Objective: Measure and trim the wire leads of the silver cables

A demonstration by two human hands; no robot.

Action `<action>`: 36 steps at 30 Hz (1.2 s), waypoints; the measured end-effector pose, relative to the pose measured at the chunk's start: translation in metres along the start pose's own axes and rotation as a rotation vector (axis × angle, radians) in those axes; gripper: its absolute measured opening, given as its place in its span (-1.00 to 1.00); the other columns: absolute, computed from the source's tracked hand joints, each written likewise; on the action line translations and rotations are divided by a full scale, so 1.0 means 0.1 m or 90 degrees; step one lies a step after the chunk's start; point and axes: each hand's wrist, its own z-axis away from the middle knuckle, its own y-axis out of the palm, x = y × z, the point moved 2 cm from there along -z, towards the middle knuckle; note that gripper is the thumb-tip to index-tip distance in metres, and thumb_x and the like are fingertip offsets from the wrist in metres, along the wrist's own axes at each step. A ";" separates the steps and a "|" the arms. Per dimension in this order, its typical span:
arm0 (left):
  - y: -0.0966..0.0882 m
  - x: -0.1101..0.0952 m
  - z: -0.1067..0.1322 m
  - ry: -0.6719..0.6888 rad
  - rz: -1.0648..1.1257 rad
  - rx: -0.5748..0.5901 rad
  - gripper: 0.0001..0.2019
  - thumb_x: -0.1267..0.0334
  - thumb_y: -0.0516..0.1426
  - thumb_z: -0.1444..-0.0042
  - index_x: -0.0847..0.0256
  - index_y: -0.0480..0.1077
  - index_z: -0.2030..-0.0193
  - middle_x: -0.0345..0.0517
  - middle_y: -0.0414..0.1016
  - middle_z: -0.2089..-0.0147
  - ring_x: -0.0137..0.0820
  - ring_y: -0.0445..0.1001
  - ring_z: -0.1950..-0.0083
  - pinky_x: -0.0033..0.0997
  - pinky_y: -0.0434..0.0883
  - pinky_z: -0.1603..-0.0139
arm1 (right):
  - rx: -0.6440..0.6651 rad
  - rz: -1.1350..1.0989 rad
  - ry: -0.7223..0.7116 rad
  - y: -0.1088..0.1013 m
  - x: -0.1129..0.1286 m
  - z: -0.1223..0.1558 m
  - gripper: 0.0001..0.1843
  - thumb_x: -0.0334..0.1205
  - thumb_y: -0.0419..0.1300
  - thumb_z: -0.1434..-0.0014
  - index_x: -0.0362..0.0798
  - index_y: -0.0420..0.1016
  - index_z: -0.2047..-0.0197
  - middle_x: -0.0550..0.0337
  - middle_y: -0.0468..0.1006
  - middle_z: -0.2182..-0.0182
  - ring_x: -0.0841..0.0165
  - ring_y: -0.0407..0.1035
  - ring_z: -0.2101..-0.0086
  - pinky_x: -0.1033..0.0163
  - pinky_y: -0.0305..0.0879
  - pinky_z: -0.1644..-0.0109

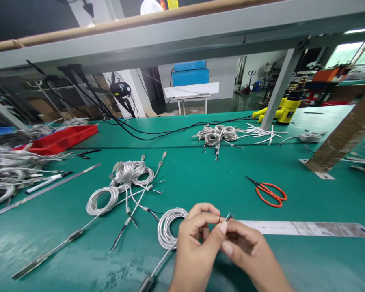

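Note:
My left hand and my right hand meet over the front of the bench, fingertips pinched together. Between them are the thin, bared wire ends of a cable, dark and pale strands poking up past the fingertips. Just left of my left hand lies a coiled clear-jacketed silver cable, its lead running down to a grey cylinder. Where the held wires join their cable is hidden by my fingers. A steel ruler lies flat beyond my right hand, and orange-handled scissors rest behind it.
More coiled cables lie to the left, others farther back beside white tube pieces. A red tray and a cable heap fill the far left. A wrapped post rises at right, near yellow heat guns.

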 end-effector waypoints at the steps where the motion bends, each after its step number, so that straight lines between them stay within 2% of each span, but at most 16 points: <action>1: -0.01 0.01 0.00 -0.003 0.008 0.000 -0.93 0.36 0.19 0.09 0.26 0.48 0.52 -0.09 0.40 0.30 -0.53 0.34 0.51 -0.58 0.32 0.54 | -0.003 0.008 -0.006 0.03 -0.01 0.01 -0.87 -0.16 0.24 0.04 -0.01 0.51 0.39 0.18 0.47 0.47 0.36 0.34 0.45 0.27 0.32 0.31; 3: 0.00 0.02 0.01 -0.028 0.028 0.004 -0.93 0.34 0.19 0.09 0.27 0.48 0.53 -0.05 0.43 0.31 -0.41 0.41 0.43 -0.53 0.36 0.48 | -0.025 0.020 -0.016 0.07 -0.01 0.03 -0.89 -0.18 0.24 0.05 -0.02 0.53 0.43 0.18 0.47 0.49 0.36 0.34 0.44 0.29 0.30 0.33; 8: 0.03 0.00 0.03 -0.114 0.077 -0.010 -0.92 0.32 0.21 0.13 0.27 0.52 0.48 -0.14 0.43 0.61 -0.41 0.39 0.55 -0.46 0.40 0.47 | -0.053 0.024 -0.020 0.12 0.04 0.05 -0.90 -0.19 0.25 0.07 -0.03 0.50 0.52 0.19 0.49 0.50 0.33 0.36 0.42 0.29 0.32 0.31; 14: 0.05 -0.07 0.04 -0.127 0.066 -0.024 -0.88 0.31 0.20 0.12 0.32 0.53 0.48 -0.19 0.35 0.72 -0.56 0.22 0.70 -0.61 0.19 0.67 | -0.023 0.043 -0.038 0.16 0.10 0.05 -0.85 -0.19 0.24 0.05 -0.05 0.48 0.57 0.20 0.47 0.54 0.35 0.36 0.44 0.31 0.32 0.32; 22: 0.06 -0.06 0.07 -0.087 0.062 -0.055 -0.92 0.34 0.20 0.12 0.26 0.53 0.51 -0.26 0.29 0.76 -0.57 0.18 0.72 -0.59 0.16 0.68 | 0.052 0.065 -0.057 0.13 0.08 0.05 -0.93 -0.28 0.20 -0.01 0.01 0.53 0.44 0.16 0.51 0.47 0.31 0.40 0.38 0.24 0.33 0.25; 26: 0.06 -0.08 0.06 -0.094 0.072 -0.054 -0.93 0.35 0.21 0.14 0.23 0.55 0.51 -0.22 0.37 0.71 -0.57 0.23 0.68 -0.61 0.22 0.65 | 0.053 0.074 -0.056 0.13 0.09 0.04 -0.91 -0.30 0.20 -0.01 0.04 0.55 0.42 0.18 0.53 0.47 0.32 0.41 0.38 0.27 0.34 0.27; 30: 0.05 -0.08 0.06 -0.094 0.072 -0.053 -0.93 0.36 0.21 0.15 0.24 0.55 0.52 -0.13 0.50 0.60 -0.46 0.38 0.56 -0.59 0.32 0.54 | 0.042 0.074 -0.060 0.14 0.09 0.06 -0.87 -0.32 0.20 0.00 0.06 0.56 0.37 0.19 0.55 0.44 0.33 0.42 0.38 0.28 0.34 0.27; 36: 0.05 -0.05 0.06 -0.092 0.070 -0.034 -0.92 0.33 0.20 0.12 0.26 0.52 0.53 -0.14 0.47 0.62 -0.50 0.33 0.62 -0.58 0.31 0.58 | 0.058 0.082 -0.080 0.13 0.09 0.06 -0.81 -0.39 0.20 0.01 0.09 0.56 0.35 0.22 0.55 0.42 0.36 0.41 0.37 0.32 0.33 0.26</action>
